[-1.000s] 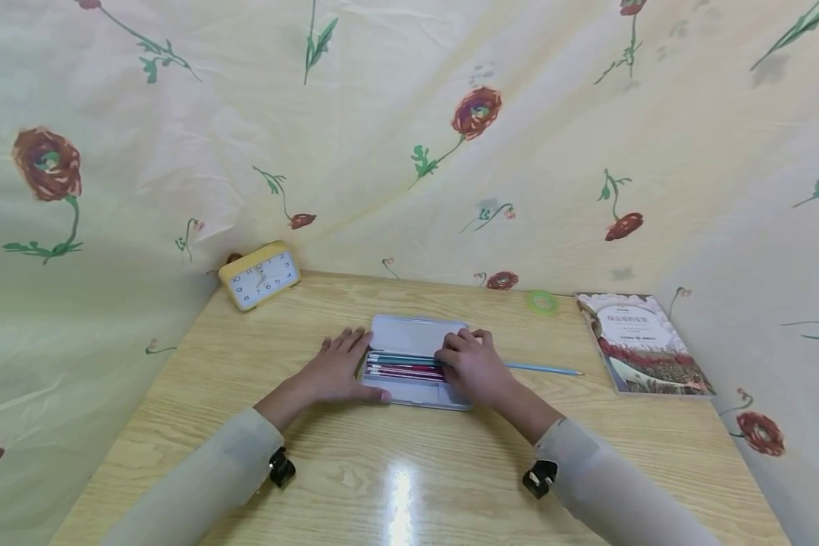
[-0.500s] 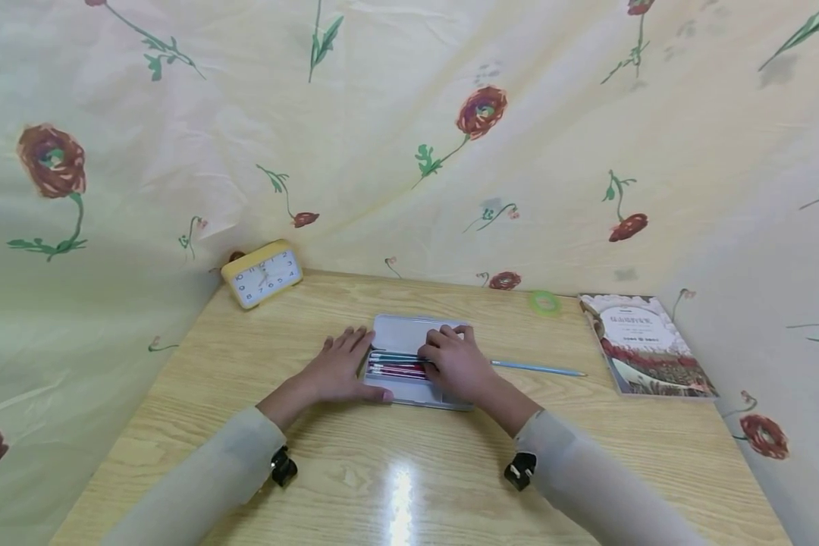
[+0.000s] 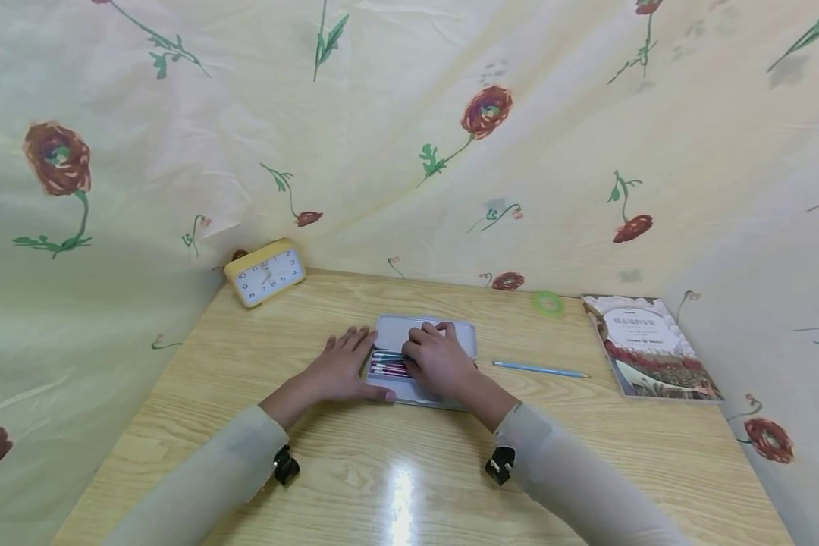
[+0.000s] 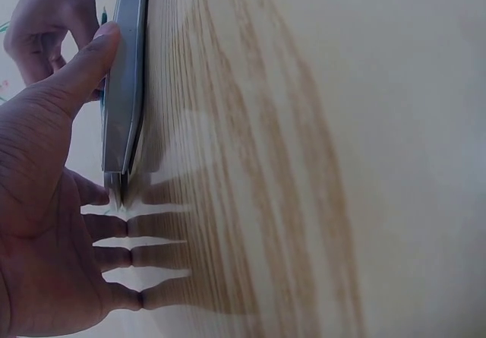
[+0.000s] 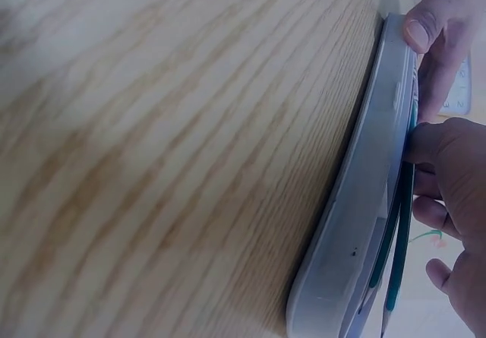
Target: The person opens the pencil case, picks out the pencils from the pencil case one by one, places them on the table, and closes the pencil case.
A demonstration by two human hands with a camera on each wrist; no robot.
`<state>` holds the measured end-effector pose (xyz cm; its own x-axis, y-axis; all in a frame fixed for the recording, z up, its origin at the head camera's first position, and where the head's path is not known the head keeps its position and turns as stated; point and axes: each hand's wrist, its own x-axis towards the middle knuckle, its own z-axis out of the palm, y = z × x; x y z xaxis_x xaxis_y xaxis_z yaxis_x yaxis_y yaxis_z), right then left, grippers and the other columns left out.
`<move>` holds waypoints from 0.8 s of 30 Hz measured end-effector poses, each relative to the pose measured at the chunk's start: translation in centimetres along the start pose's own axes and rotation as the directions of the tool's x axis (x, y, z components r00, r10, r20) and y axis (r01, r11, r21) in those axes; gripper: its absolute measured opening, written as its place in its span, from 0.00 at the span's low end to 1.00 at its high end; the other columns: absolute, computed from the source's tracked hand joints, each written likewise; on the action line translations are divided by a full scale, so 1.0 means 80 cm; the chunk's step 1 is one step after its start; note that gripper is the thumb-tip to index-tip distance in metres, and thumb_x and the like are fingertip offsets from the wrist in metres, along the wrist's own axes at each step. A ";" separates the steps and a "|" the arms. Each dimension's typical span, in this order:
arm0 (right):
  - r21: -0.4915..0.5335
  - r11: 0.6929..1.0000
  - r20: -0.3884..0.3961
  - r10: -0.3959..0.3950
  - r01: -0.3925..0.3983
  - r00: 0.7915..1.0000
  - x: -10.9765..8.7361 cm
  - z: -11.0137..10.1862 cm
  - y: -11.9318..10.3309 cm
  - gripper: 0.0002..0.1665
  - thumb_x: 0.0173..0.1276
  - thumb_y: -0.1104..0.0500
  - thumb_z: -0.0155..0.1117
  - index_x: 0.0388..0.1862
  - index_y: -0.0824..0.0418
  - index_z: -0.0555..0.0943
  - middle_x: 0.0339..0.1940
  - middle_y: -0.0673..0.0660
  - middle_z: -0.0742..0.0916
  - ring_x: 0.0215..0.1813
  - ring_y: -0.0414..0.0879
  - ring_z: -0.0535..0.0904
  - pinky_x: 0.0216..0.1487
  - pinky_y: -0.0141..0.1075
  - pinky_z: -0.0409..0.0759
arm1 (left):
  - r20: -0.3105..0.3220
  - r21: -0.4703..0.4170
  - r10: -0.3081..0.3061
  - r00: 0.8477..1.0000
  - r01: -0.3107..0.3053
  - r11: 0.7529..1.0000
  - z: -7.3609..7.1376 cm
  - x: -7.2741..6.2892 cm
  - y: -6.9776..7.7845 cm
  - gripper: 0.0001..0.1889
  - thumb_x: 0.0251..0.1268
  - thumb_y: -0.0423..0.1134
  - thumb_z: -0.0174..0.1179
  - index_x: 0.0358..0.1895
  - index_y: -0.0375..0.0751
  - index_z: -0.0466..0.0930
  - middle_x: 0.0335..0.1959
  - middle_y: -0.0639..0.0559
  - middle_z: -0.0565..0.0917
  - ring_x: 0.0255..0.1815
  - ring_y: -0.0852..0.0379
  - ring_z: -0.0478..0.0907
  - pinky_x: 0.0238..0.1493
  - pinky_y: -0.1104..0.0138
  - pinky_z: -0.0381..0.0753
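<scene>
A flat grey pencil case (image 3: pixel 419 393) lies with its lid (image 3: pixel 394 327) folded back on the wooden table. Several dark red and green pencils (image 3: pixel 386 369) show at its left end. My left hand (image 3: pixel 340 374) spreads its fingers by that end, fingertips down on the table, while the thumb rests on the case's front rim. Over the middle of the case, my right hand (image 3: pixel 442 365) pinches a green pencil (image 5: pixel 400 239) between thumb and fingers. In the right wrist view that pencil slants slightly out of the case, beside another green one. My right hand hides the case's middle.
To the right of the case lies a light blue pencil (image 3: pixel 541 369). Farther right is a book (image 3: pixel 644 345), with a green tape roll (image 3: pixel 549 303) at the back. A yellow clock (image 3: pixel 266 273) stands back left, before a flowered cloth (image 3: pixel 382 152).
My right hand has moved left along the case, from its right end to its middle, uncovering the light blue pencil's near end. My left hand stays in place.
</scene>
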<state>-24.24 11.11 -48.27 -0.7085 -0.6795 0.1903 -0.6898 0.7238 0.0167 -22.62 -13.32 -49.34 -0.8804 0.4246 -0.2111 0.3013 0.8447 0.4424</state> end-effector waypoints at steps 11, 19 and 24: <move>-0.065 0.998 -0.040 -0.021 0.019 0.999 -0.004 -0.002 0.002 0.06 0.75 0.51 0.76 0.44 0.52 0.91 0.46 0.51 0.87 0.53 0.51 0.80 0.67 0.65 0.80 | -0.001 0.004 0.004 1.000 -0.004 1.000 0.002 0.002 -0.001 0.71 0.57 0.84 0.67 0.93 0.42 0.46 0.94 0.39 0.48 0.95 0.34 0.40 0.92 0.33 0.42; -0.077 0.997 -0.093 -0.022 0.015 0.995 -0.017 -0.011 0.012 0.06 0.74 0.53 0.77 0.41 0.53 0.90 0.44 0.51 0.86 0.51 0.52 0.79 0.68 0.66 0.80 | 0.003 0.002 -0.004 1.000 0.004 1.000 0.003 0.001 -0.001 0.72 0.57 0.84 0.67 0.93 0.42 0.46 0.94 0.40 0.48 0.96 0.35 0.39 0.93 0.35 0.41; -0.067 0.998 -0.112 -0.011 0.004 0.994 -0.030 -0.016 0.024 0.05 0.73 0.54 0.78 0.41 0.52 0.90 0.43 0.51 0.85 0.50 0.51 0.78 0.68 0.67 0.79 | -0.006 -0.001 -0.008 1.000 0.008 1.000 0.003 0.001 0.001 0.72 0.57 0.83 0.69 0.93 0.42 0.47 0.94 0.40 0.49 0.96 0.35 0.40 0.92 0.34 0.42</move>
<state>-23.71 14.28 -47.40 -0.6795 -0.6699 0.2991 -0.6809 0.7277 0.0831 -22.61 -13.14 -49.52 -0.8850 0.4156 -0.2097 0.2935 0.8478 0.4416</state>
